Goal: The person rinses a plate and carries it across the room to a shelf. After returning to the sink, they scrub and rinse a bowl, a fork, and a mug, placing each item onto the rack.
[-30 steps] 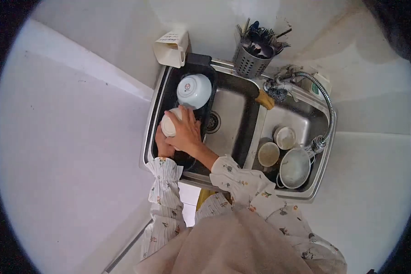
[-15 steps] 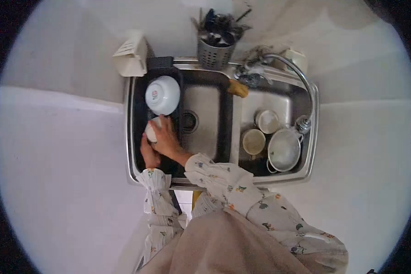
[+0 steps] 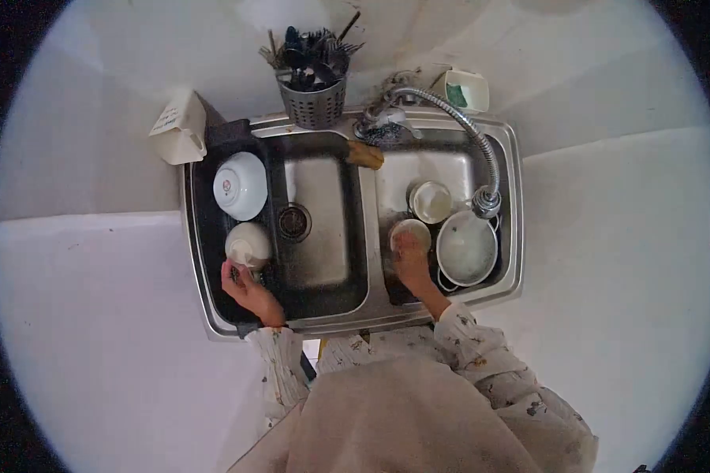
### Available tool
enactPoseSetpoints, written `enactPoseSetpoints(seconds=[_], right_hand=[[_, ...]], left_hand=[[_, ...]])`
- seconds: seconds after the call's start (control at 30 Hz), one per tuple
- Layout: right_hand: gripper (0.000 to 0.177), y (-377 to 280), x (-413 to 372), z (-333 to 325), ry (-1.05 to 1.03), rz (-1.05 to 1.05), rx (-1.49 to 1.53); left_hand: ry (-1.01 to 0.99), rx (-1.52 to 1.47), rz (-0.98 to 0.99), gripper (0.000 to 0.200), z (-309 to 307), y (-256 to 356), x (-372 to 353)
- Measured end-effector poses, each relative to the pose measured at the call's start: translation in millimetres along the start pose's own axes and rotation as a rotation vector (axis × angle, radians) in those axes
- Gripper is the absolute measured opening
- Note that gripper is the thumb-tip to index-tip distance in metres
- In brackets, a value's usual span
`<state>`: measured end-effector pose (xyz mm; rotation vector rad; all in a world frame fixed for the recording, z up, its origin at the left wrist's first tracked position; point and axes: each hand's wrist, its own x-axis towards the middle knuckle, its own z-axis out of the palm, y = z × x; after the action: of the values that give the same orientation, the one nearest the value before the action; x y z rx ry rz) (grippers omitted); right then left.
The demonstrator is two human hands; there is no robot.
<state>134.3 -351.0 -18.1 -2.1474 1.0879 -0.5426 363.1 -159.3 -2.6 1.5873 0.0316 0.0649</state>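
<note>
In the head view, my left hand (image 3: 252, 296) is at the near edge of an upturned white cup (image 3: 248, 243) in the dark rack on the left. Its fingers are apart and touch the cup's lower side. Just behind that cup, a white bowl (image 3: 242, 186) lies tipped with its base showing. Over in the right basin, my right hand (image 3: 412, 265) has its fingers over the rim of a white cup (image 3: 410, 232) and grips it. Its fingertips are partly lost inside. Another cup (image 3: 431, 202) and a large white pot (image 3: 467, 248) sit right beside it.
A curved metal faucet (image 3: 472, 134) arches over the right basin. A cutlery holder (image 3: 313, 102) full of utensils stands behind the sink. A yellow-brown cloth (image 3: 365, 155) hangs on the divider. A white container (image 3: 179, 130) and a soap holder (image 3: 465, 88) flank the back edge.
My right hand has left the cup in the left rack and moved across to a cup in the right basin. My left hand stays by the racked cup. The view has shifted.
</note>
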Motion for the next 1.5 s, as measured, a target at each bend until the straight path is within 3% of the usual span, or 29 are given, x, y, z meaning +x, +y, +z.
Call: enactPoseSetpoints(seconds=[0.07,0.13,0.17,0.3,0.37,0.4,0.47,0.6,0.67,0.7,0.73,0.77,0.83,0.9,0.93,0.97,1.0,1.07,1.1,1.17,1.2,1.27,1.3,1.37,1.4,1.47,1.5], right_hand=[[0.029,46,-17,15,-0.329,0.039,-0.409],[0.031,82,-25,39,-0.376,-0.004,-0.494],[0.034,91,-27,44,-0.423,-0.056,-0.585],[0.034,65,-12,36,-0.337,0.069,-0.524],[0.029,48,-3,15,-0.588,0.099,-0.472],[0.029,51,-4,18,-0.588,0.098,-0.47],[0.026,57,-6,22,-0.359,0.303,-0.367],[0.025,78,-1,20,-0.268,0.367,-0.142],[0.028,108,-7,41,-0.114,0.482,0.254],[0.028,96,-2,30,-0.115,0.48,0.257],[0.034,84,1,17,-0.115,0.573,0.47],[0.04,74,4,6,-0.11,0.663,0.683],[0.041,83,8,5,-0.009,0.705,0.687],[0.042,76,14,-13,0.092,0.743,0.688],[0.043,48,20,-43,0.101,0.797,0.895],[0.044,29,24,-64,0.109,0.85,1.103],[0.044,30,25,-73,0.111,0.847,1.103],[0.04,35,23,-92,0.078,0.743,1.18],[0.04,30,23,-103,0.079,0.74,1.178],[0.038,27,25,-125,0.069,0.516,0.769],[0.038,29,19,-127,0.07,0.515,0.768],[0.032,38,10,-130,-0.138,0.396,0.543],[0.032,44,10,-136,-0.139,0.389,0.542],[0.027,61,9,-156,-0.366,-0.064,0.084],[0.027,68,20,-173,-0.369,-0.064,0.085],[0.024,80,59,-211,-0.664,0.174,0.032],[0.022,77,82,-225,-0.525,0.082,-0.054]], left_hand=[[-0.058,-0.002,0.078,0.028,16,20,-24],[-0.175,0.326,0.219,0.025,29,37,-41],[-0.174,0.278,0.14,0.024,38,44,-50],[-0.248,0.233,0.178,0.025,57,55,-73],[-0.265,0.261,0.173,0.024,60,57,-81],[-0.281,0.29,0.168,0.024,61,59,-84],[-0.291,0.232,0.169,0.024,65,61,-91],[-0.299,0.178,0.144,0.022,77,68,-106],[-0.338,0.295,0.262,0.021,83,70,-114],[-0.378,0.412,0.376,0.019,86,71,-118],[-0.377,0.414,0.378,0.019,89,67,-125],[-0.474,0.268,0.277,0.02,94,60,-133],[-0.599,0.011,0.05,0.022,108,59,-156],[-0.679,0.075,0.021,0.024,124,59,-174],[-0.757,0.142,-0.01,0.026,131,58,-182],[-0.814,0.06,-0.221,0.038,135,57,-190],[-0.815,0.058,-0.219,0.038,142,52,-198],[-0.812,-0.027,-0.455,0.055,156,44,-212],[-0.812,-0.031,-0.454,0.055,162,59,-214],[-0.841,-0.159,-0.905,0.069,177,88,-222],[-0.842,-0.16,-0.905,0.069,179,74,-225],[-0.917,-0.373,-1.096,0.066,179,32,-230],[-0.917,-0.378,-1.091,0.066,179,29,-231],[-0.875,-0.632,-1.234,0.062,176,25,-232],[-0.872,-0.632,-1.234,0.062,177,27,-229],[-0.877,-0.583,-1.095,0.06,174,33,-224],[-0.834,-0.498,-1.021,0.061,171,37,-222]])
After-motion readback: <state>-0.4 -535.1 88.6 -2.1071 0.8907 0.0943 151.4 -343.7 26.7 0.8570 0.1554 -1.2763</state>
